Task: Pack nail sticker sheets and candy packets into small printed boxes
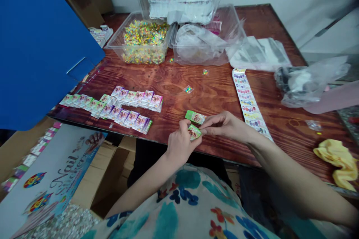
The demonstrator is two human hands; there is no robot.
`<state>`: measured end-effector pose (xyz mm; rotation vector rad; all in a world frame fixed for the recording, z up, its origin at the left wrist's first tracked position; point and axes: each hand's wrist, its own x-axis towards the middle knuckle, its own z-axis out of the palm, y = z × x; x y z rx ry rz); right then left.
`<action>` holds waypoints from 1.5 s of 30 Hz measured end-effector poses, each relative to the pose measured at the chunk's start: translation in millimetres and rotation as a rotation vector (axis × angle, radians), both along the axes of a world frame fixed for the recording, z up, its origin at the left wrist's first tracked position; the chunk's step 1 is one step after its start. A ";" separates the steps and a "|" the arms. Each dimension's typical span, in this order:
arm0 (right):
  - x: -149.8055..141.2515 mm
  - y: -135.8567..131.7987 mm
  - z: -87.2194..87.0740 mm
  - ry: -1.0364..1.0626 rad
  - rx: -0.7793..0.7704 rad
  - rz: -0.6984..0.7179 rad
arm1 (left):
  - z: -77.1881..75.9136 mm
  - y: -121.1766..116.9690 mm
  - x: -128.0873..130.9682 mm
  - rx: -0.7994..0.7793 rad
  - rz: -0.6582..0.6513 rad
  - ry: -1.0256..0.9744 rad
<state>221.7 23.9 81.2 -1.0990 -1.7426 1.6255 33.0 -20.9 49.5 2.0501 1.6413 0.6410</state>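
At the near edge of the wooden table [213,89], my left hand [179,145] and my right hand [224,125] both pinch one small green nail-sticker packet [194,132]. The fingers of each hand are closed on it. A second green packet [195,117] lies flat on the table just beyond my fingers. To the left, two overlapping rows of similar small packets [120,107] lie on the table.
A long sticker strip [248,101] runs along the right. Clear tubs at the back hold colourful bits [143,41], crumpled plastic [202,43] and white packets [179,5]. A blue panel [36,44] is at left, a yellow cloth [338,160] at right, a "Nail Stickers" box [56,179] below.
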 end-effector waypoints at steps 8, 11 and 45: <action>-3.4 -6.3 1.0 -0.137 0.215 0.045 | -1.4 0.6 -0.2 -0.078 -0.045 0.052; -7.7 -9.9 -0.3 -0.112 0.315 0.080 | -2.9 3.4 -2.0 -0.133 -0.018 0.061; 67.0 182.2 31.4 -0.412 0.713 -0.628 | -45.9 53.7 14.4 -0.247 0.261 -0.848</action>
